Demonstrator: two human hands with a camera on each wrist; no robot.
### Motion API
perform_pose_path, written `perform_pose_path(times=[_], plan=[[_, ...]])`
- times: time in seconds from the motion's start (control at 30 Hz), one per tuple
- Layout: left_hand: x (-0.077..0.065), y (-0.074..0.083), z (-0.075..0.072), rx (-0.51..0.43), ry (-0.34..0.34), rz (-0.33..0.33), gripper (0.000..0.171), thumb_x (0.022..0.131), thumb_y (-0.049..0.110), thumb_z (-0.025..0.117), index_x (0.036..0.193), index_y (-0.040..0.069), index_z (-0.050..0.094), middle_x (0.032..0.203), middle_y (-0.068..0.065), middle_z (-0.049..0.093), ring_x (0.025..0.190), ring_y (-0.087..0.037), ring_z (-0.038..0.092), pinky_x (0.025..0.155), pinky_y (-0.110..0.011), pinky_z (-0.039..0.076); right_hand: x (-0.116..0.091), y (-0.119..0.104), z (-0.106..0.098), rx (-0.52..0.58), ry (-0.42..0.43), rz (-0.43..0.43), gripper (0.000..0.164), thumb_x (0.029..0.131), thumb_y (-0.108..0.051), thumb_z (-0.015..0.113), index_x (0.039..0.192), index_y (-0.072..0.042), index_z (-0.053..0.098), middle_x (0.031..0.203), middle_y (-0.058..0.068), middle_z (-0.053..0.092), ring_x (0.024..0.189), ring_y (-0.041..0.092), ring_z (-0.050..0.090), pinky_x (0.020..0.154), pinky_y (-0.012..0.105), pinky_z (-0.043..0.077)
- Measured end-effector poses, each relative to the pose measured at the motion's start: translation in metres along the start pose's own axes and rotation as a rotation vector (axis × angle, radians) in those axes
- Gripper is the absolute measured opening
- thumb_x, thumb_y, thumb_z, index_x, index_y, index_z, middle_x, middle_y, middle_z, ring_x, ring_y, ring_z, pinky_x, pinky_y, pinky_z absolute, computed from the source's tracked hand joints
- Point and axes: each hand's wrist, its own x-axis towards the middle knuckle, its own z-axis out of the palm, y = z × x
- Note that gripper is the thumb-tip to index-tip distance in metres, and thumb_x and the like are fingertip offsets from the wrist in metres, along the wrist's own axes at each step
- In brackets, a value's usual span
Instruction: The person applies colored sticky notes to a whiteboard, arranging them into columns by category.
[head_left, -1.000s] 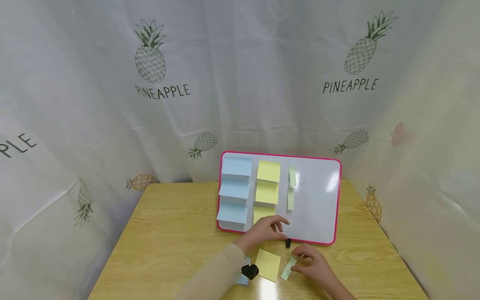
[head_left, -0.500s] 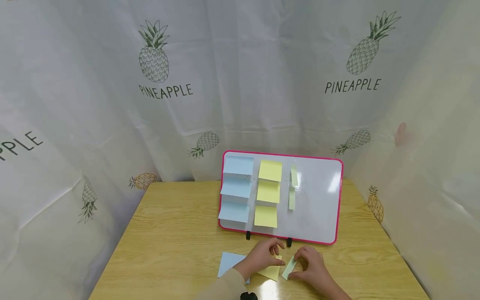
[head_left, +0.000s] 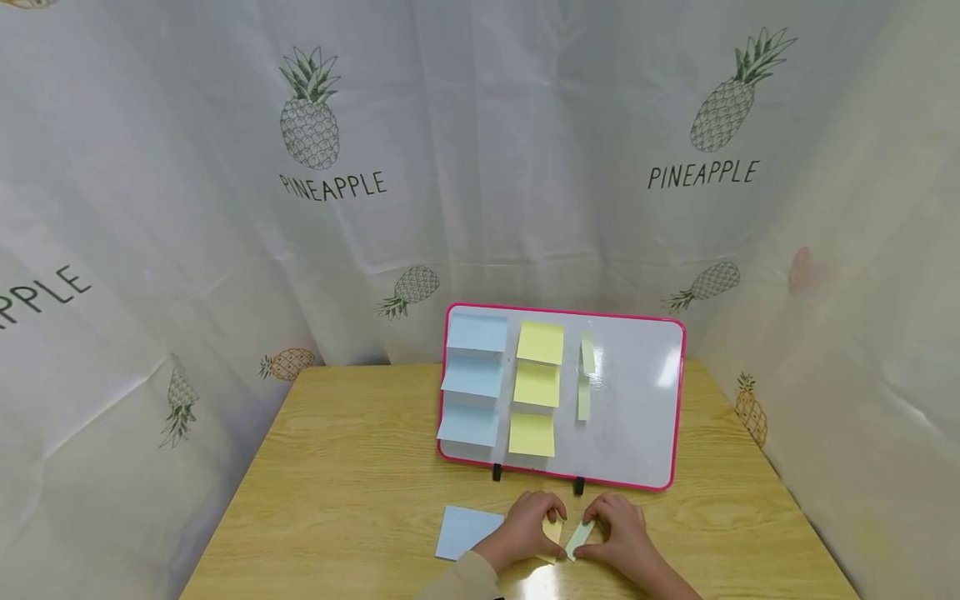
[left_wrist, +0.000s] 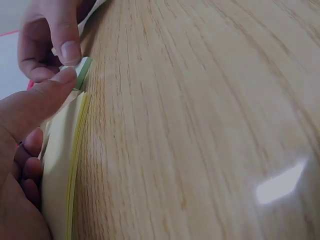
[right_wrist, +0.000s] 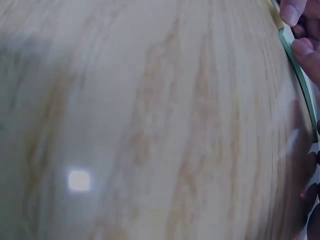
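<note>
A narrow pad of pale green sticky notes [head_left: 579, 538] lies on the table below the whiteboard. My right hand [head_left: 622, 533] grips it, thumb at the near end and forefinger at the far end. My left hand [head_left: 529, 527] arches over a pad of yellow sticky notes [left_wrist: 65, 155], partly covering it. In the left wrist view, my left thumb tip reaches the end of the green pad, close by the right thumb, while the other left fingers curl beside the yellow pad. A pad of blue sticky notes [head_left: 467, 532] lies left of the left hand.
A pink-framed whiteboard [head_left: 630, 400] leans behind the hands on black feet [head_left: 579, 486]. It bears a column of blue notes [head_left: 471, 379], one of yellow notes [head_left: 537, 385] and two narrow green notes [head_left: 583, 398]. A pineapple-print curtain [head_left: 510, 183] surrounds the wooden table [head_left: 345, 467].
My left hand has come down from the whiteboard's lower edge to the yellow and green pads. The right hand's fingers have closed around the green pad.
</note>
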Motion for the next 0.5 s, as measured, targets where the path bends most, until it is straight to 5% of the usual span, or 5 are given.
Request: perform_pose_path(times=[0.5], plan=[[-0.002,0.0052,0.0038,0.093,-0.001,-0.049,0.043,0.065,0.035,0.092,0.097,0.028,0.064,0.083,0.018,0.044,0.079,0.0,0.036,0.073,-0.021,0.035,0.0067,-0.0024,-0.0079,0.085,-0.119,0.174,0.036,0.063,-0.038,0.09,0.084,-0.03,0.062,0.085,-0.02,0.054,0.084,0.005,0.044,0.076,0.041,0.026]])
